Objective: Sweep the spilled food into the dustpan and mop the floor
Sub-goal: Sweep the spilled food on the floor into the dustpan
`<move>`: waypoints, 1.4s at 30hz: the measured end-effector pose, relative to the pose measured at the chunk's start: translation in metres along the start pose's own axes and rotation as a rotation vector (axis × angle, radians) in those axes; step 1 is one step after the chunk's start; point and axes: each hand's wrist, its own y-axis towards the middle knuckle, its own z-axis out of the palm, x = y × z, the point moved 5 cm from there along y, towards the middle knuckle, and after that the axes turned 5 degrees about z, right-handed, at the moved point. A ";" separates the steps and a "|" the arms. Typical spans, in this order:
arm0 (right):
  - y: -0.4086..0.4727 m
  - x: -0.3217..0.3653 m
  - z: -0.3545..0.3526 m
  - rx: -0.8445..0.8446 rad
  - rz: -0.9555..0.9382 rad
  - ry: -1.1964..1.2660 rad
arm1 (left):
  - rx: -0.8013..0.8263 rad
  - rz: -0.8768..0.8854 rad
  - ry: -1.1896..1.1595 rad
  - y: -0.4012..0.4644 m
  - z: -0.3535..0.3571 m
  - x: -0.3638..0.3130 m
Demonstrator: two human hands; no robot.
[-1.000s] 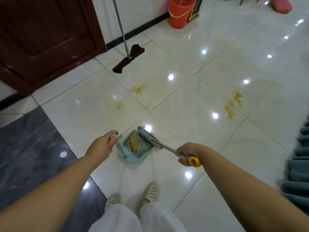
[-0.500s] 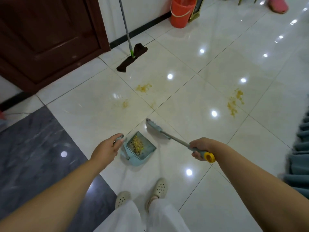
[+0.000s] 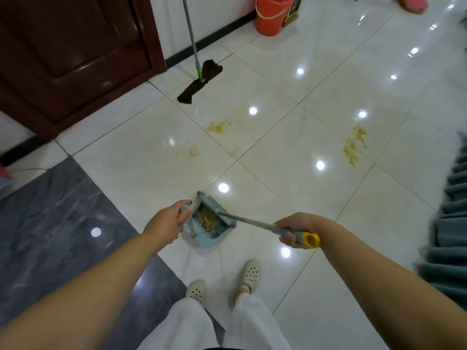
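A light-blue dustpan (image 3: 206,239) rests on the white tile floor in front of my feet, with yellow food crumbs (image 3: 207,218) inside it. My left hand (image 3: 168,222) grips the dustpan's handle. My right hand (image 3: 297,229) grips the grey, yellow-capped handle of a broom (image 3: 249,222), whose head lies across the dustpan's mouth. Yellow spilled food (image 3: 219,127) stains the tiles farther out, with a faint smear (image 3: 193,150) nearer and a larger patch (image 3: 353,147) to the right. A mop (image 3: 201,82) with a dark cloth head leans against the wall.
A dark wooden door (image 3: 70,54) stands at the upper left. An orange bucket (image 3: 271,15) sits by the wall at the top. Grey-green fabric (image 3: 452,223) hangs along the right edge. Dark grey marble flooring (image 3: 50,223) lies on my left. My feet in pale clogs (image 3: 249,275) stand behind the dustpan.
The broom head, out on the floor beyond the dustpan half a second ago, has been drawn back onto the dustpan's mouth. My left hand stays on the dustpan handle.
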 end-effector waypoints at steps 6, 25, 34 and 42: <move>-0.012 -0.007 0.014 -0.044 -0.039 -0.036 | -0.047 0.057 0.112 -0.014 -0.004 -0.001; 0.023 -0.007 0.098 -0.068 -0.087 0.044 | -0.186 0.065 0.188 -0.052 -0.045 0.057; -0.010 -0.021 0.117 0.145 -0.057 0.197 | -0.124 0.013 0.035 -0.053 -0.054 0.063; -0.038 -0.019 0.103 0.051 -0.135 0.163 | -0.108 0.053 0.106 -0.057 -0.056 0.026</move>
